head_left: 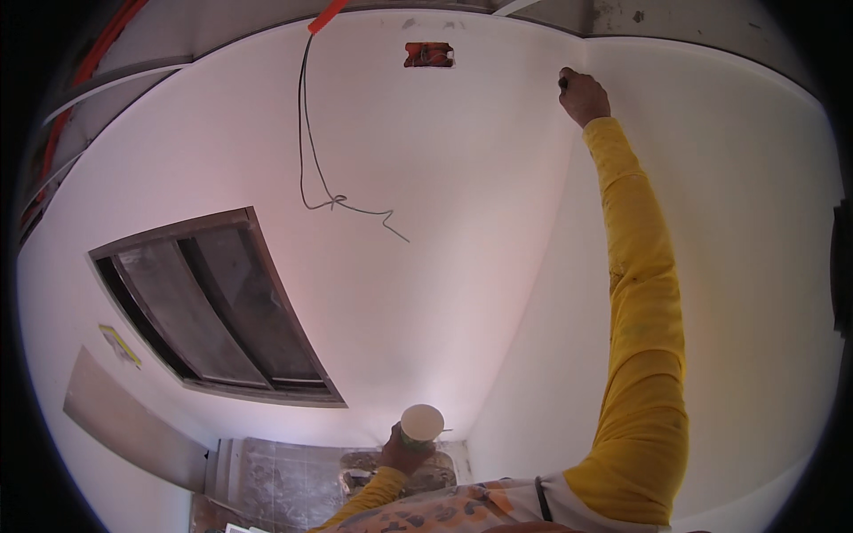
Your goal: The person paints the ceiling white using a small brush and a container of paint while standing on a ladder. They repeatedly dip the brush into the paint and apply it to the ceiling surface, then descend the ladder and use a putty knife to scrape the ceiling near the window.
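Note:
My right hand [586, 96] is raised high against the white wall, just beside the inside corner [583, 55] near the top edge, its fingers closed round a small dark object [563, 82] that is too hidden to name. Low in the view, my left hand [402, 453] grips a round green cup [421, 423], whose mouth shows an off-white surface. Left of my right hand, a rough rectangular opening [429, 54] in the wall shows red inside.
Thin wires [333, 201] hang from an orange conduit [324, 13]. A dark-framed sliding window [209, 293] is at left, with a small yellow-edged wall fitting [120, 346] beside it. Below are a dusty tiled floor [275, 480] and metal framing [115, 93] runs along the top left.

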Demonstrator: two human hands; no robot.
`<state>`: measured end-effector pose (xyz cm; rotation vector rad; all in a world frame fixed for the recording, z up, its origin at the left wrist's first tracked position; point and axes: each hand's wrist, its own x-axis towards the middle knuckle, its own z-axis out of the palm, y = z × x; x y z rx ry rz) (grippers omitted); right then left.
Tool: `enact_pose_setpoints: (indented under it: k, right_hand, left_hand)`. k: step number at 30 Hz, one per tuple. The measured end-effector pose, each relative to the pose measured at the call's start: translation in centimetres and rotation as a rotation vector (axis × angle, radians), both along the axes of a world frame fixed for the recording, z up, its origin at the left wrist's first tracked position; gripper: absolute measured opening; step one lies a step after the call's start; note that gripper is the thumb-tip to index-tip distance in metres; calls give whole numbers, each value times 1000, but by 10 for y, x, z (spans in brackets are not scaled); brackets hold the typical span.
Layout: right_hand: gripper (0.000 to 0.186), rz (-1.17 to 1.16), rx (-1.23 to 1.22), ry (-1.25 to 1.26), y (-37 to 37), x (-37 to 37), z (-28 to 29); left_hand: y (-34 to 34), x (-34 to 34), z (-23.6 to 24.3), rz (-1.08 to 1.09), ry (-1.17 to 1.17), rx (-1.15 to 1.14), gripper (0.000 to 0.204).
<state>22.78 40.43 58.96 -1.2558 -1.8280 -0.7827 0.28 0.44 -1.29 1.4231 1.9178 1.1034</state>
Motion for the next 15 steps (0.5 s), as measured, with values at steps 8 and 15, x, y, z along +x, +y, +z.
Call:
enact_pose_setpoints:
  k: [8, 15]
  right_hand:
    - [16, -181, 115, -213, 7, -11, -62]
    - [23, -79, 84, 1, -11, -20, -15]
  left_hand:
    - [2, 0, -5, 18, 26, -5, 85]
    - [-1, 3, 5, 34, -56, 2, 83]
